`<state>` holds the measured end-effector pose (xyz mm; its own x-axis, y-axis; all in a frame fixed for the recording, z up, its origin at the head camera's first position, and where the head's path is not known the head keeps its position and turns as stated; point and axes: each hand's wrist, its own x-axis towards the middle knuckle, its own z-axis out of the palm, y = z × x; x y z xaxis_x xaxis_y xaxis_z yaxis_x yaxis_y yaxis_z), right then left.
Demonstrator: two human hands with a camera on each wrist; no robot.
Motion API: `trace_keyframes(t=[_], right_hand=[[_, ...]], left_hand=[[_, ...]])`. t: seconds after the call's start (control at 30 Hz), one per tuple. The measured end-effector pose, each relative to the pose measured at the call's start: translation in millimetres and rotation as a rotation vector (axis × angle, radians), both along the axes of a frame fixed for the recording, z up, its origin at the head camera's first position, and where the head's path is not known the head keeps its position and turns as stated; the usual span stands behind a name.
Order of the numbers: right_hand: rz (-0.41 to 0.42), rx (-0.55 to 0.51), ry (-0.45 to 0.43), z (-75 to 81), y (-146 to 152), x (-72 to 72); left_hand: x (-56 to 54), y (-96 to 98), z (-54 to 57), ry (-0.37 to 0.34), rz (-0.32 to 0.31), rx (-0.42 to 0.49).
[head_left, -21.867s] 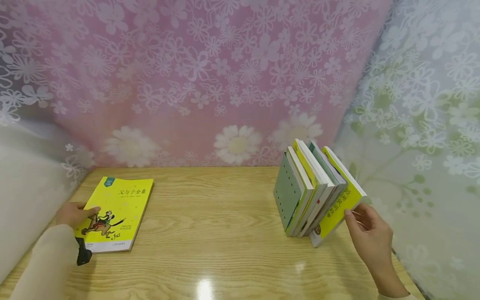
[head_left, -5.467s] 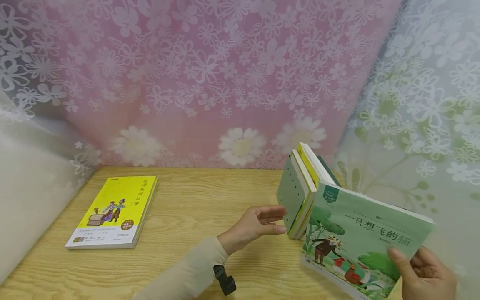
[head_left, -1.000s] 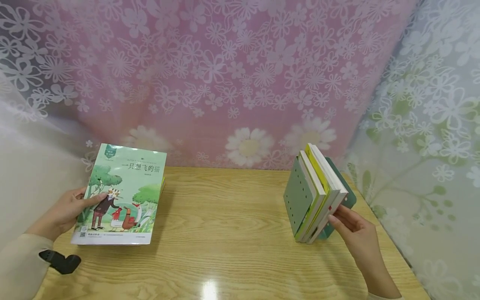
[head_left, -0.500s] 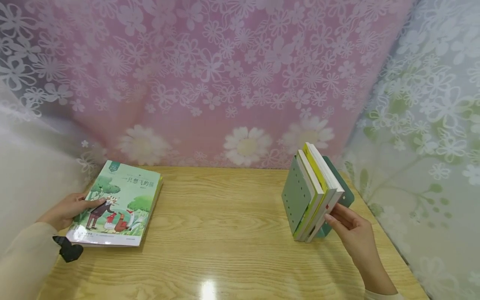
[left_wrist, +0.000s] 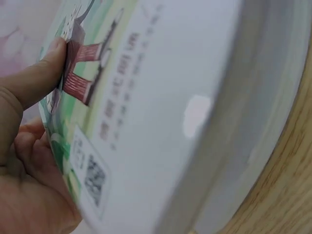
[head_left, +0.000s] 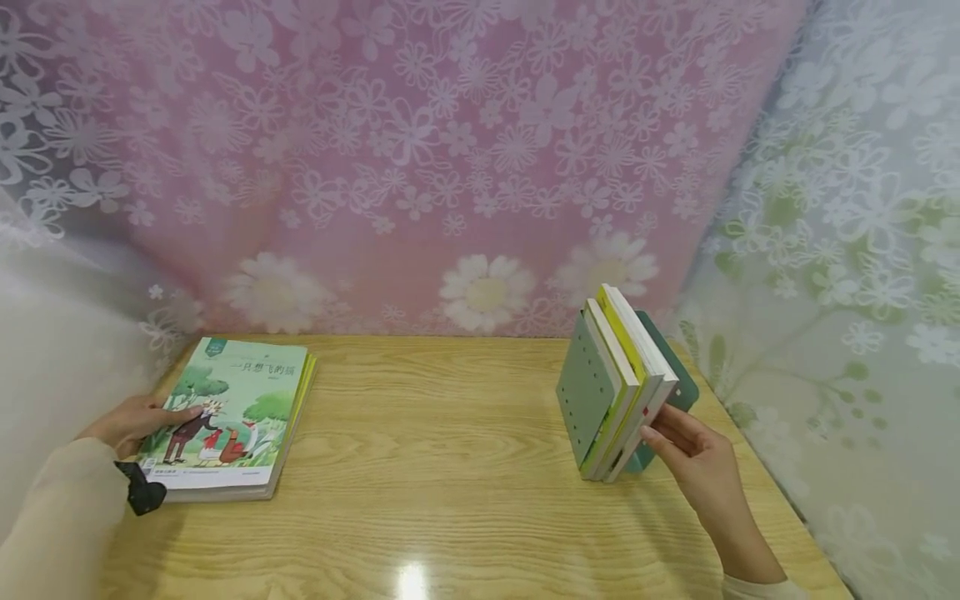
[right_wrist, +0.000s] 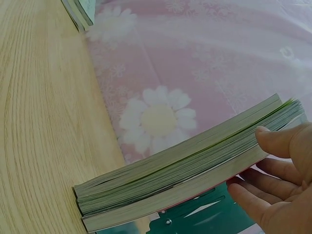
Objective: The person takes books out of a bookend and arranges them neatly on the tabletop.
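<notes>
L grip point(head_left: 137, 419) pinches green bk point(head_left: 240, 421); R grip point(head_left: 697, 467) pinches end bk point(right_wrist: 146, 205) in green bookend point(head_left: 587, 392) w/ other bks point(head_left: 622, 333).

Near the left edge of the table point(head_left: 442, 433), the cover of the yellow book point(head_left: 307, 377) was hidden by the green book point(head_left: 243, 387), whose smallest print was blurred. Toward the right edge, the titles of the standing books point(head_left: 637, 375) could not be read. The table's front edge was cut off.

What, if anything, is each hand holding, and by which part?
Left hand: green illustrated paper book, by its left edge. Right hand: rightmost upright white-edged paper book, by its near edge; whether alone, unclear.
</notes>
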<state>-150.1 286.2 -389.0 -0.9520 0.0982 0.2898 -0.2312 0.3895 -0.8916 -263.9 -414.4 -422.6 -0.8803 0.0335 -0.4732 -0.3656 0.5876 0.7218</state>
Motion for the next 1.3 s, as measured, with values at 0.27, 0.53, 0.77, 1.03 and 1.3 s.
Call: trace_keyframes(t=[0.27,0.53,0.77,1.03,1.3], right_hand=[[0.015,0.003,0.012,2.3,-1.3,-2.8],[0.008,0.02,0.01,1.8,-1.1,-2.5],[-0.019,0.011,0.01,-2.2,-1.9,-3.2],[-0.036,0.052,0.014,-10.6,-2.8,-7.2],[-0.101,0.181,0.102,-18.1,-3.7,-11.3]], left_hand=[[1.0,-7.4,-7.6,-0.024,0.017,0.058],[2.9,-4.5,-9.9,0.104,-0.027,-0.221],[3.8,-1.7,-12.4,0.245,0.004,-0.431],[11.6,5.0,-22.5,0.295,0.071,-0.363],[17.8,11.8,-25.2,0.379,0.07,-0.391]])
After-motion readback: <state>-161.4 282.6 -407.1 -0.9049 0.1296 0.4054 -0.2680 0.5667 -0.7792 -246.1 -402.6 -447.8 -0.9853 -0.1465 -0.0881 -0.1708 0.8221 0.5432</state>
